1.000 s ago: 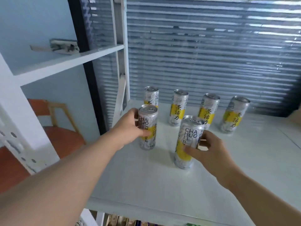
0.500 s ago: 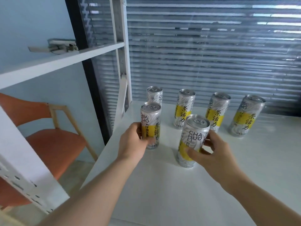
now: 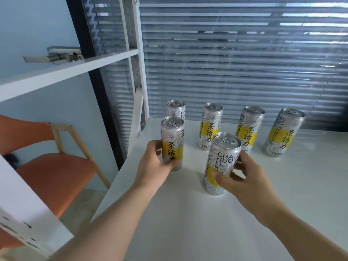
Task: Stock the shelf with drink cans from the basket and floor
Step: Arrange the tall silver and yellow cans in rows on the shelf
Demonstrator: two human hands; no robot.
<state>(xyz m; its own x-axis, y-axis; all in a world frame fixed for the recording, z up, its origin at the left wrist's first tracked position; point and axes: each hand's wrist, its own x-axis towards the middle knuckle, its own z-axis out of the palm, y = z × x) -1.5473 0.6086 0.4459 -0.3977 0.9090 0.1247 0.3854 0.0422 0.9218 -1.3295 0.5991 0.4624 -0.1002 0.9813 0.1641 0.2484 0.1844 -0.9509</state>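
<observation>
Head view: my left hand (image 3: pixel 153 162) is wrapped around the lower half of one can (image 3: pixel 172 142), thumb across the front of the yellow label, fingers round the far side where I can't see them. My right hand (image 3: pixel 243 182) grips a second can (image 3: pixel 220 162) low down, thumb on the yellow band, fingers curled behind it. Both cans stand upright with their bases on the white shelf (image 3: pixel 188 223), so I judge I'm in the setting-down step, lining up a front row.

Beyond my hands, four more cans make the back row: one (image 3: pixel 176 109) just behind my left-hand can, the next (image 3: pixel 211 126) between my two hands and farther back, another (image 3: pixel 249 129) just past my right fingertips, and the last (image 3: pixel 284 132) off to the right, well apart from my right hand.

Next I should loosen both grips without nudging the cans, draw my hands straight back toward me, then go down for more from the basket or floor, neither of which I can see here.
</observation>
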